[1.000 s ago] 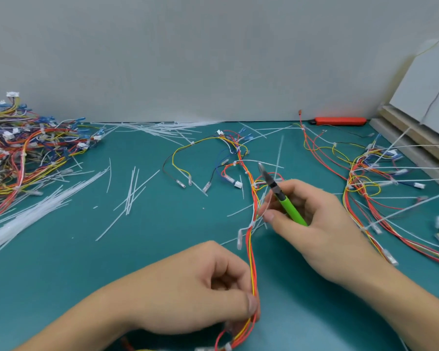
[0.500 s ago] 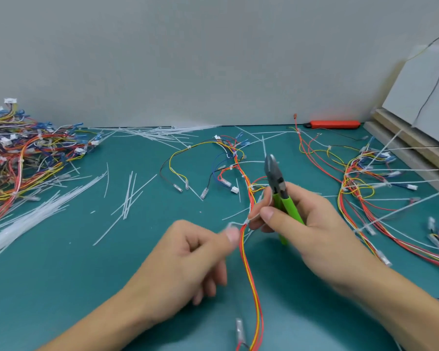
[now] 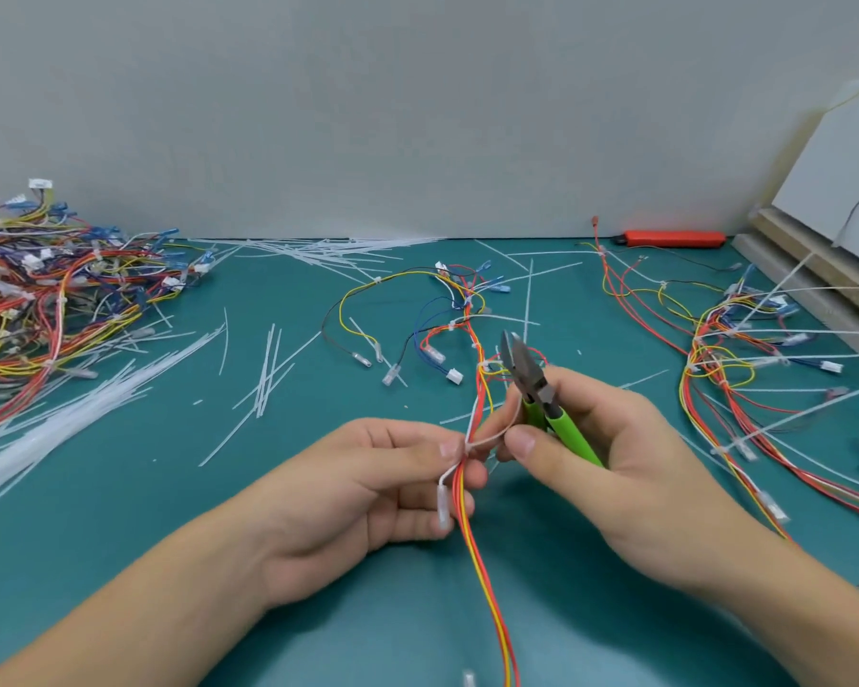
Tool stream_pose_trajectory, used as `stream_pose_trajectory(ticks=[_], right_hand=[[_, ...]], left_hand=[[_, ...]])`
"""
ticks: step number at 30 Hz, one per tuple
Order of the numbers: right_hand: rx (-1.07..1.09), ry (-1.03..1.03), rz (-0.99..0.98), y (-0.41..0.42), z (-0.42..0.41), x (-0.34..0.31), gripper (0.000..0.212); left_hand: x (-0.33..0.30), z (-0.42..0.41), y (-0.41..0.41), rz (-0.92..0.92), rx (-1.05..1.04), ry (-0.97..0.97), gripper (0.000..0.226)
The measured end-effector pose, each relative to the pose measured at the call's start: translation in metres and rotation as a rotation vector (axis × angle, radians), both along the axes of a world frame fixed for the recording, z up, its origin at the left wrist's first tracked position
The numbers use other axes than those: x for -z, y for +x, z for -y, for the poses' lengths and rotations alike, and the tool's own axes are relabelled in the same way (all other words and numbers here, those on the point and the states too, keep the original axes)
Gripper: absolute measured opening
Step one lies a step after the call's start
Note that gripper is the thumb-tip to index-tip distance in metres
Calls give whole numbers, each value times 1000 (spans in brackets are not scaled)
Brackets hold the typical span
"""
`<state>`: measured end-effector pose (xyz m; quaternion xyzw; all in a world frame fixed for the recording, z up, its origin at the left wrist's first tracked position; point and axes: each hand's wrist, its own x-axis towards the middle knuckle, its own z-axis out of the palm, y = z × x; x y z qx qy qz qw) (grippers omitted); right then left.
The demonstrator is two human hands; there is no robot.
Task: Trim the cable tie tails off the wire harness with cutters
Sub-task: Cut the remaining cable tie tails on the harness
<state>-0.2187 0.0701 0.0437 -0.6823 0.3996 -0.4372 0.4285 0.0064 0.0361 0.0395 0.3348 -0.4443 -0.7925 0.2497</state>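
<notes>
A wire harness [image 3: 482, 562] of red, orange and yellow wires runs from the table's middle toward me. My left hand [image 3: 368, 493] pinches its bundle at a white cable tie [image 3: 467, 446]. My right hand [image 3: 611, 463] holds green-handled cutters [image 3: 541, 389] with the jaws pointing up and away. Its thumb and forefinger also pinch the tie's white tail [image 3: 499, 431], which bends from the tie toward the right hand. A white connector [image 3: 442, 508] hangs beside my left fingers.
A heap of harnesses [image 3: 50, 295] lies at the far left, with another tangle [image 3: 735, 354] at the right. Cut tie tails [image 3: 264, 374] litter the teal mat [image 3: 120, 538]. An orange tool [image 3: 670, 239] lies by the wall. Boards [image 3: 824, 270] lean at the right.
My left hand slid up the harness from near the front edge to the cable tie and now pinches there. The right hand shifted toward me with the cutters tilted upright.
</notes>
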Motion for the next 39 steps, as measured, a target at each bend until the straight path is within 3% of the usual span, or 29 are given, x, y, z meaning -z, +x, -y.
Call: stream_pose_trajectory(ticks=[4, 9, 18, 27, 39], right_hand=[[93, -32, -58, -1, -2, -1, 7], [214, -256, -485, -18, 3, 2, 21], [145, -291, -654, -29, 8, 0, 27], [131, -267, -670, -20, 7, 4, 30], [156, -242, -638, -14, 5, 9, 31]], left_hand=[[1, 3, 1, -45, -50, 74, 33], [3, 6, 4, -163, -154, 171, 30], [6, 10, 6, -297, -205, 231, 32], [10, 5, 1, -134, -184, 51, 21], [9, 5, 1, -154, -187, 58, 29]])
